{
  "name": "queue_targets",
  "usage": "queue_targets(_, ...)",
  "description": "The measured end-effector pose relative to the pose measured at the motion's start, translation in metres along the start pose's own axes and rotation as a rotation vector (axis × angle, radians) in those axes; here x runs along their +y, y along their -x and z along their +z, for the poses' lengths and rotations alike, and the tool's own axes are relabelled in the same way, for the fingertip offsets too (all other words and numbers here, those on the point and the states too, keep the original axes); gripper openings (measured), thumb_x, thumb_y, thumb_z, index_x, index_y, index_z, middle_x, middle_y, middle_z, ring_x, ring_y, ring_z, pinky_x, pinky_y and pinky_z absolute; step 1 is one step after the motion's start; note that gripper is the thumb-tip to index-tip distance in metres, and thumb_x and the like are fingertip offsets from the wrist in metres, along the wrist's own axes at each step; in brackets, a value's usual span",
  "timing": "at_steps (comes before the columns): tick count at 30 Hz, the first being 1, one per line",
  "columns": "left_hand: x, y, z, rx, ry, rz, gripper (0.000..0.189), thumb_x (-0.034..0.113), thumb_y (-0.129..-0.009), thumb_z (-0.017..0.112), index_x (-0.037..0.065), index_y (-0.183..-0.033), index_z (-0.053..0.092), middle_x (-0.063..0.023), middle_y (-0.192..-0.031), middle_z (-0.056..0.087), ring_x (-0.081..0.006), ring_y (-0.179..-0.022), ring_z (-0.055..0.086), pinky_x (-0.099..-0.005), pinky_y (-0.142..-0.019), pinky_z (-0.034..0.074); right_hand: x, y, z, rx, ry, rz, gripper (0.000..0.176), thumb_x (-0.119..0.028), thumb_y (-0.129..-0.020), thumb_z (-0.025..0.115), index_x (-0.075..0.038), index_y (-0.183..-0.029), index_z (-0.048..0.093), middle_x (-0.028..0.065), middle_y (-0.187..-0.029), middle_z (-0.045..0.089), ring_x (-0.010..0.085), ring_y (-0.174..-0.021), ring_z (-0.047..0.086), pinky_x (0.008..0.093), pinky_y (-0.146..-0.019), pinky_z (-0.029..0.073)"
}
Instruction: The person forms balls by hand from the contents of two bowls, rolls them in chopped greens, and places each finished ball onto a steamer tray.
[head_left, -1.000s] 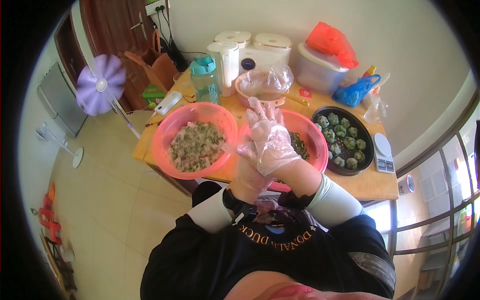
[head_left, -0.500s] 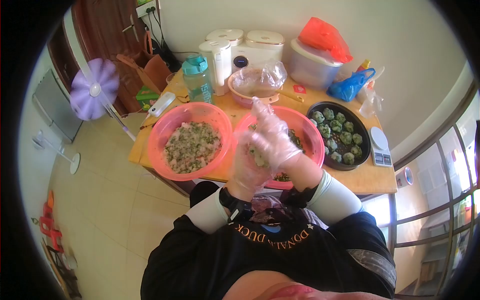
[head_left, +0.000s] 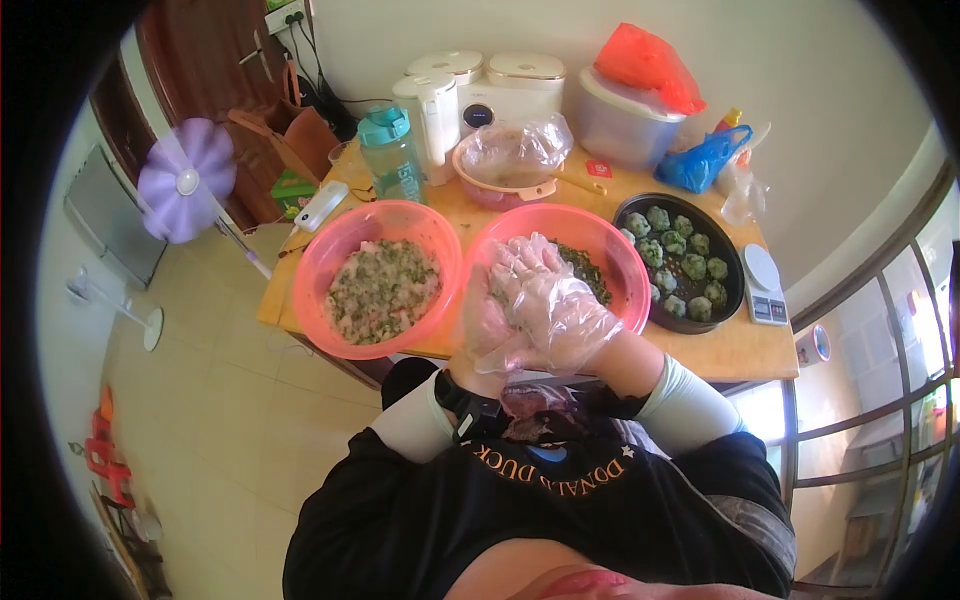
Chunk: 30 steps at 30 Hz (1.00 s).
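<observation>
Both my hands wear clear plastic gloves and are pressed together above the right pink basin [head_left: 628, 262]. My left hand [head_left: 485, 325] is underneath, cupped. Over it lies my right hand [head_left: 562, 312], its fingers closed across the left palm. A ball of pale, green-flecked mince is between them, almost wholly hidden by the gloves. Chopped greens [head_left: 585, 272] show in the basin behind my right hand. To the left, another pink basin [head_left: 312, 262] holds a pale mince mixture with green bits [head_left: 385, 295]. On the right, a round black pan [head_left: 738, 290] carries several green-coated balls [head_left: 694, 266].
A digital kitchen scale [head_left: 765, 285] stands right of the pan. Behind the basins are a teal bottle [head_left: 390, 155], a white kettle [head_left: 432, 125], a bowl with plastic film [head_left: 500, 185], a lidded tub [head_left: 625, 125] and a blue bag [head_left: 703, 160]. A purple fan [head_left: 187, 182] stands left.
My right hand has come down from a raised, tilted position and now lies flatter over my left hand. The mince ball seen between the palms is now mostly covered.
</observation>
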<state>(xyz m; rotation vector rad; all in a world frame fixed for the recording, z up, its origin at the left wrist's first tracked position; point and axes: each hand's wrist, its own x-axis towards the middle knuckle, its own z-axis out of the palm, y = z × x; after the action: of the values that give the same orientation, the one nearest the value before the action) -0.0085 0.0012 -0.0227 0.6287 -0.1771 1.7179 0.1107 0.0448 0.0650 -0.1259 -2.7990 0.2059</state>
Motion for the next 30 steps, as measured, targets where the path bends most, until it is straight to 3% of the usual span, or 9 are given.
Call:
queue_targets(2, 0.003, 0.007, 0.025, 0.452, -0.009, -0.019, 0.057, 0.053, -0.105, 0.034, 0.008, -0.136, 0.052, -0.0131, -0.132, 0.057, -0.0298, -0.133, 0.048, -0.0455, -0.116, 0.035, 0.002, 0.001, 0.005, -0.015, 0.021, 0.003, 0.109, -0.057, -0.072, 0.078, 0.011, -0.145, 0.036, 0.0309, -0.154, 0.033, 0.0518, -0.142, 0.031, 0.0568, -0.121, 0.019)
queue_targets(5, 0.01, 0.008, -0.008, 0.006, -0.145, -0.05, 0.059, 0.053, -0.106, 0.034, 0.007, -0.138, 0.05, -0.0127, -0.135, 0.056, -0.0298, -0.132, 0.049, -0.0454, -0.116, 0.035, 0.002, 0.003, 0.012, -0.013, -0.041, 0.038, 0.11, -0.053, -0.07, 0.081, 0.01, -0.146, 0.034, 0.0318, -0.156, 0.03, 0.0528, -0.143, 0.028, 0.0573, -0.121, 0.019)
queue_targets(10, 0.011, 0.016, 0.008, 0.351, -0.006, -0.108, 0.062, 0.054, -0.106, 0.03, 0.006, -0.142, 0.048, -0.013, -0.139, 0.055, -0.0298, -0.13, 0.051, -0.0451, -0.113, 0.039, 0.0, 0.005, 0.02, 0.056, -0.088, 0.096, 0.107, -0.049, -0.071, 0.082, 0.01, -0.146, 0.034, 0.0328, -0.156, 0.027, 0.0512, -0.146, 0.025, 0.0567, -0.121, 0.018)
queue_targets(15, 0.011, 0.006, -0.001, 0.642, 0.124, 0.05, 0.066, 0.053, -0.107, 0.027, 0.003, -0.144, 0.046, -0.0136, -0.143, 0.054, -0.0327, -0.134, 0.049, -0.0502, -0.115, 0.037, 0.052, -0.005, 0.001, 0.062, -0.839, 0.138, 0.061, -0.044, -0.095, 0.063, -0.003, -0.138, 0.054, 0.0274, -0.153, 0.039, 0.0433, -0.143, 0.036, 0.0438, -0.118, 0.03)
queue_targets(16, 0.011, 0.004, 0.003, 0.647, 0.124, 0.053, 0.066, 0.053, -0.107, 0.027, 0.003, -0.144, 0.046, -0.0136, -0.143, 0.054, -0.0327, -0.134, 0.049, -0.0502, -0.115, 0.037, 0.064, -0.003, -0.017, 0.191, -0.455, 0.078, 0.052, -0.035, -0.093, 0.067, -0.004, -0.133, 0.061, 0.0239, -0.146, 0.05, 0.0395, -0.136, 0.047, 0.0396, -0.113, 0.039)
queue_targets(20, 0.011, -0.001, 0.03, 0.733, 0.069, 0.122, 0.066, 0.052, -0.106, 0.031, 0.0, -0.146, 0.041, -0.0168, -0.152, 0.045, -0.0343, -0.14, 0.043, -0.0501, -0.114, 0.038, 0.133, -0.015, -0.017, -0.547, 0.452, -0.23, 0.045, -0.012, -0.074, 0.069, -0.011, -0.119, 0.07, 0.0134, -0.111, 0.071, 0.0306, -0.101, 0.068, 0.0401, -0.089, 0.055)
queue_targets(22, 0.012, -0.003, 0.03, 0.756, 0.081, 0.14, 0.067, 0.052, -0.107, 0.029, 0.0, -0.148, 0.038, -0.0165, -0.153, 0.044, -0.0343, -0.142, 0.042, -0.0533, -0.115, 0.036, 0.116, -0.008, -0.005, -0.959, 0.385, 0.058, 0.024, -0.009, -0.074, 0.073, -0.01, -0.096, 0.066, 0.0058, -0.103, 0.073, 0.0321, -0.098, 0.071, 0.0441, -0.081, 0.057)
queue_targets(25, 0.013, -0.003, 0.024, 0.733, 0.207, 0.138, 0.068, 0.052, -0.108, 0.025, -0.001, -0.148, 0.038, -0.0163, -0.153, 0.044, -0.0348, -0.143, 0.04, -0.057, -0.117, 0.032, 0.111, 0.003, 0.029, -0.932, 0.034, 0.611, 0.03, -0.007, -0.073, 0.072, -0.011, -0.102, 0.069, 0.01, -0.101, 0.073, 0.0346, -0.096, 0.071, 0.0456, -0.081, 0.058)
queue_targets(30, 0.012, -0.001, 0.018, 0.708, 0.167, 0.121, 0.065, 0.052, -0.108, 0.021, 0.003, -0.146, 0.041, -0.0142, -0.155, 0.042, -0.0339, -0.143, 0.039, -0.0542, -0.119, 0.029, 0.11, 0.021, 0.057, -0.782, 0.113, 0.363, 0.041, -0.009, -0.076, 0.071, -0.016, -0.117, 0.07, 0.0169, -0.104, 0.071, 0.0363, -0.1, 0.07, 0.0489, -0.082, 0.058)
